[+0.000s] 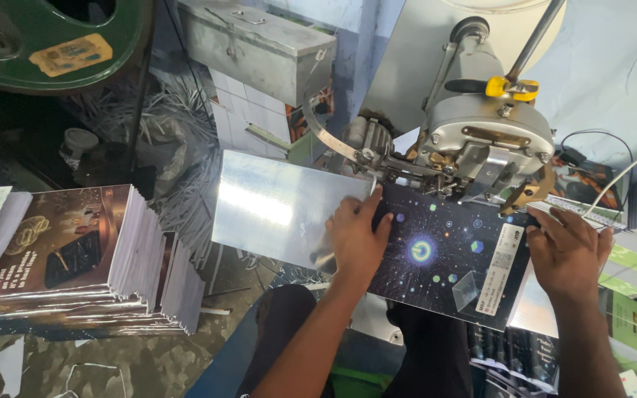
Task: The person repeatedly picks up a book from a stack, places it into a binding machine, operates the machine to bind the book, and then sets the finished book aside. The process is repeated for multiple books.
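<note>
A grey stitching machine (481,140) stands just beyond both hands; left hand (357,237) and right hand (565,252) press flat, fingers spread, on a dark starry booklet cover (444,258), gripping nothing.

One head-worn camera looks steeply down from close above the grey metal stitching machine (481,140) (the only view); the person's forearms enter from the lower edge below it.

The stitching machine head (481,140) blocks the way just beyond my fingertips. Left of my left hand (359,236), the glossy cover (282,206) lies open; the stacked booklets (82,258) beyond probably leave passage.
</note>
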